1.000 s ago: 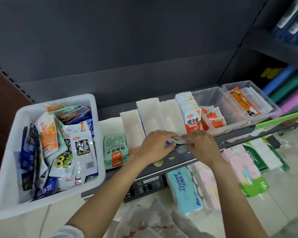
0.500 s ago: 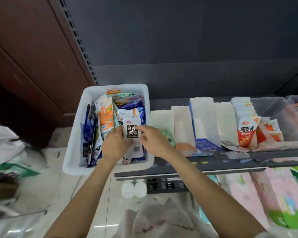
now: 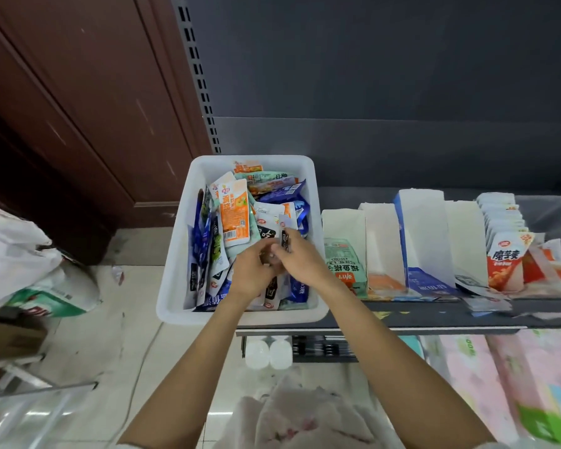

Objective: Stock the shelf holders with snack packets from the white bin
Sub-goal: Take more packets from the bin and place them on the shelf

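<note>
One small white-and-black snack packet [image 3: 285, 236] stands upright over the white bin [image 3: 175, 280], pinched at its lower edge by the right hand [image 3: 300, 259]. Left hand [image 3: 251, 273] touches the right, fingers curled; what it grips cannot be told. Beneath both hands: jumbled orange, blue, white packets. Right of the hands, white shelf holders [image 3: 423, 228] on the shelf [image 3: 434, 319], mostly low-filled.

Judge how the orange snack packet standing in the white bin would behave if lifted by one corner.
The orange packet looks like a thin, flat foil pouch, so it is probably light and would flex or droop. Its glossy film may be slippery. It leans on neighbouring packets in the white bin, so pulling it out would likely shift them.
</note>
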`<state>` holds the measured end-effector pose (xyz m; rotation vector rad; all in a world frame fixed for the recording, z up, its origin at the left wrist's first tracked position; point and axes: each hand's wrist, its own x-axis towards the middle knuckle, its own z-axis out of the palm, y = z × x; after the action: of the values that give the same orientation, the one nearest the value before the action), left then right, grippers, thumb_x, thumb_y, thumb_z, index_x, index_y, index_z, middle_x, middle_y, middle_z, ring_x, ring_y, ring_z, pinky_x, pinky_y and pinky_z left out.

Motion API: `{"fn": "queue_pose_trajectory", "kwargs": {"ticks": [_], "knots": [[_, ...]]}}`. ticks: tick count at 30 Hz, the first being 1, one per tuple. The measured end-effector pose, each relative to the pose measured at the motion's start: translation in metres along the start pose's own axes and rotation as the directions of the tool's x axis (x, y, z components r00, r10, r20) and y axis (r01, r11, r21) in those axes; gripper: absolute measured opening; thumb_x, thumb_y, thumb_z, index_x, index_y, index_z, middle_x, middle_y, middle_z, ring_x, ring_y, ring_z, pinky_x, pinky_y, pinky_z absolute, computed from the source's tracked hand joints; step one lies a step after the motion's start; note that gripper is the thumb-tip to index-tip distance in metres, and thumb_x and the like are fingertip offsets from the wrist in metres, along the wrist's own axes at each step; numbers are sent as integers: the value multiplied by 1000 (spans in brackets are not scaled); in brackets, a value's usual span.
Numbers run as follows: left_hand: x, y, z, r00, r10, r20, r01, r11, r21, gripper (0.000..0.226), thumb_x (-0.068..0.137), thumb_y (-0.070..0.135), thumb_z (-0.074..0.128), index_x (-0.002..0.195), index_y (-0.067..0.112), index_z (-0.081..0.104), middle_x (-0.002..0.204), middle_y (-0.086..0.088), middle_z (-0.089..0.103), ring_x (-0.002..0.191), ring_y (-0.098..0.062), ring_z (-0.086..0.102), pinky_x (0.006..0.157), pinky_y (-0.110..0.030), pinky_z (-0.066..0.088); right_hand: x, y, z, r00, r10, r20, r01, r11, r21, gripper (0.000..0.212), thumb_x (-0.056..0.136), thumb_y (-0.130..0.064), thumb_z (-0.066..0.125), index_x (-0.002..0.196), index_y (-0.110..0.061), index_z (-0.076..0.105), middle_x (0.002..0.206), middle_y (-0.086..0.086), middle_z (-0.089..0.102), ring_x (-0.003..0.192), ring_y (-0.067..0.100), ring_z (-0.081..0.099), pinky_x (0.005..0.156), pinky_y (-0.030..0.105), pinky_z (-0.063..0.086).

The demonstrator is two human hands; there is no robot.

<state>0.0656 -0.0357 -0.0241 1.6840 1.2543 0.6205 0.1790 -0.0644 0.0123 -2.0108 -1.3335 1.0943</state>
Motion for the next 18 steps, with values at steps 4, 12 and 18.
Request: {"fn": "queue_pose_trajectory", "kwargs": {"ticks": [4,12,18], "knots": [[-14,13,-7,973,232,-3,-232,972,-40,40,77,4,70,113,22,67,100,6,65,91,-11,61,81,-28,52,-19,0,-23,973,26,-228,66,919,389,29,91,-25,60,115,-13,48,107,5,65,90,19,67,79,41,58],[-24,76,-16,966,241,98,-226,964,-140,45,77,42,68,120,35,53,121,12,56,108,5,52,89,-13,45,-69,26,-93,964,44,-261,101,852,515,29,93,-13,56,119,-19,47,115,2,65,100,18,65,80,37,57],[-18,125,30,847,423,323,-460,887,44,16,83,23,70,100,24,68,94,12,69,79,-2,60,72,-23,51,-120,64,-149,882,-137,-450,311,888,338,17,91,-10,59,103,-20,55,95,-8,71,88,7,67,77,23,53]]}}
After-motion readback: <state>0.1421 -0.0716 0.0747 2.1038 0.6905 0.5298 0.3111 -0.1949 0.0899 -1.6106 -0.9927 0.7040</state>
